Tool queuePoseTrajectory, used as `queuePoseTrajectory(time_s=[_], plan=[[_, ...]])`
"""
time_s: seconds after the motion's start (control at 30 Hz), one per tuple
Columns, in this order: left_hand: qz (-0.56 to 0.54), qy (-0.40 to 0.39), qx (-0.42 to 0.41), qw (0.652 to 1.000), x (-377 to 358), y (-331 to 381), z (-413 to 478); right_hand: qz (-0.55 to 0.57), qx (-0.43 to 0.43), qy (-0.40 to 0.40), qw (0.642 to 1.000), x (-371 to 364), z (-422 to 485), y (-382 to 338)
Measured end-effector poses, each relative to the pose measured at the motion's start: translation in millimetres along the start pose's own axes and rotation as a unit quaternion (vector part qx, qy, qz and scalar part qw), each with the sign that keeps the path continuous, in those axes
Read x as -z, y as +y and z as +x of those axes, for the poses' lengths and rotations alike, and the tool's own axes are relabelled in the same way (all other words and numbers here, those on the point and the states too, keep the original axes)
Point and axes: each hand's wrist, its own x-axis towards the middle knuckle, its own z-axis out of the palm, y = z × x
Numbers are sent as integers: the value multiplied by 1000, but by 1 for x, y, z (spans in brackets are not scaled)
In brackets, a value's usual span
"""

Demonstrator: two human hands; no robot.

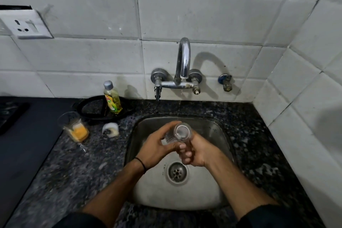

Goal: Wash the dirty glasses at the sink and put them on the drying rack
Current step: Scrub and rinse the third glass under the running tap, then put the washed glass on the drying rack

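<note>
A clear ribbed glass (178, 133) is held over the steel sink (218, 187), its base turned up toward the camera. My left hand (157, 146) wraps its fingers and thumb round the glass from the left. From the right, my right hand (199, 152) grips the lower part of the glass with curled fingers. A second glass (74, 126) holding an orange-yellow sponge or residue stands on the counter to the left of the sink. The chrome tap (182, 61) hangs above the sink; I see no water running.
A yellow dish soap bottle (112, 98) stands on a black tray (92, 109) at the back left. Near the sink's left edge lies a small white object (110, 130). A dark cooktop (22, 135) fills the left. White tiled walls close the back and right. The drain (177, 172) sits mid-sink.
</note>
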Motion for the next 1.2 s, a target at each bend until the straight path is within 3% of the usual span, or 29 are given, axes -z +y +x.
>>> queuePoseTrajectory(time_s=[0.2, 0.37, 0.43, 0.5, 0.6, 0.73, 0.87, 1.0, 1.2], plan=[[-76, 39, 5, 996, 0, 9, 2, -102, 75, 104, 987, 7, -9, 14], [-104, 79, 39, 991, -7, 16, -2, -298, 194, 184, 916, 17, -13, 18], [-101, 84, 46, 990, -10, 16, -4, -374, 244, 173, 878, 19, -19, 16], [-94, 93, 48, 990, -13, 17, -8, -405, 278, 118, 863, 17, -23, 17], [-76, 107, 52, 990, -12, 18, -16, -334, 300, 66, 891, 9, -20, 23], [-30, 98, 69, 992, 5, 19, -28, -308, 347, 77, 882, -4, -5, 33], [2, 102, 99, 990, 44, 15, -48, -272, 340, 23, 900, -35, 14, 31], [-2, 200, 124, 972, 96, 1, -85, -241, 332, -50, 911, -91, 28, 23], [-19, 358, 146, 922, 205, -28, -161, -141, 232, -162, 949, -232, 51, 17]])
